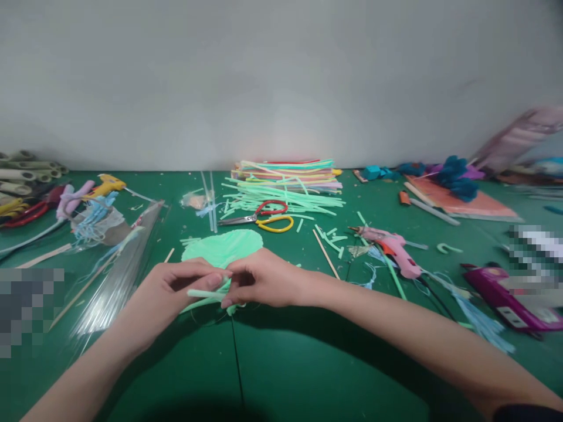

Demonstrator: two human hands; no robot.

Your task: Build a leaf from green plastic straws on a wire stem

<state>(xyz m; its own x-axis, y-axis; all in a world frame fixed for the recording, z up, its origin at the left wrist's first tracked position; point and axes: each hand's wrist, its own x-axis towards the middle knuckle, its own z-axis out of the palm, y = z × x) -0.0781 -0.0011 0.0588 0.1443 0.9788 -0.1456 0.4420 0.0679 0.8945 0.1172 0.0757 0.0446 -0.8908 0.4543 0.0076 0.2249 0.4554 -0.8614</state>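
Observation:
Both hands meet at the near edge of a mint-green rounded piece (229, 243) made of fuzzy pipe cleaners. Thumb and fingers of my left hand (182, 282) pinch a short mint-green pipe cleaner (204, 294) there. From the right, my right hand (259, 278) pinches the same spot, its fingertips touching those of the left. The exact join between the fingertips is hidden. Just beyond the green piece lie scissors (255, 218) with one red and one yellow handle. Behind them is a pile of mint-green pipe cleaners (281, 196).
A pink glue gun (396, 249) lies to the right, a magenta stapler-like tool (505, 296) farther right. At left are a yellow glue gun (108, 186) and clear plastic sleeves (116, 281). Cut green pieces (332, 239) and wooden sticks (325, 253) are scattered on the green table (325, 375).

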